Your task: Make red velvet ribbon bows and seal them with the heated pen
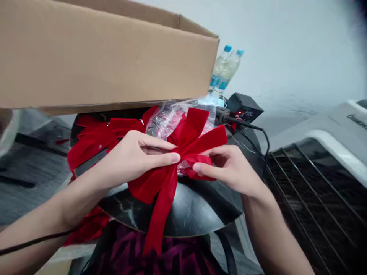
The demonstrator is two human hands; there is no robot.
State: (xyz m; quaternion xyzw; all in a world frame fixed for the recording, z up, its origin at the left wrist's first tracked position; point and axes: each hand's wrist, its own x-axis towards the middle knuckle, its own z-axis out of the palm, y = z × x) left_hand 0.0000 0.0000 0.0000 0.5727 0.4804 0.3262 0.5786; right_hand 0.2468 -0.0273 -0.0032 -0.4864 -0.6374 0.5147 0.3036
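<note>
The red velvet bow (183,152) is in the middle of the view, over a round black board w/ white marble-like veins (189,210). Its loops spread to both sides & one long tail (160,217) hangs down over the board's front edge.

Both hands are on the bow's centre, and neither is clenched in a fist. The left hand (134,160) comes from the left side, w/ fingers (169,157) stretched out & their tips at the knot. The right hand (226,170) comes from the right, w/ fingers (202,167) bent and gripping the right side of the bow near the knot. The fingertips of the two hands are just beside each other.

Directly behind the bow is a clear plastic bag (174,122) w/ something pink-red inside; exact contents too blurred to tell. To the left, a second red ribbon piece (94,137) lies on the board, w/ a small metal ring (142,122) at its edge. Another red ribbon piece (88,227) shows below the left forearm, & a black cord (37,240) runs across that arm.

Further back, a brown cardboard box (86,57) fills the upper left. Right of it stand 2 plastic water bottles (223,68) w/ blue caps, tilted in the view. Beside them is a small black box (243,109) w/ a red light & a black cable (252,131). On the right is a dark wire grille (315,198) in a white-grey housing (315,130). Dark purple fabric (149,250) shows at the bottom edge.
</note>
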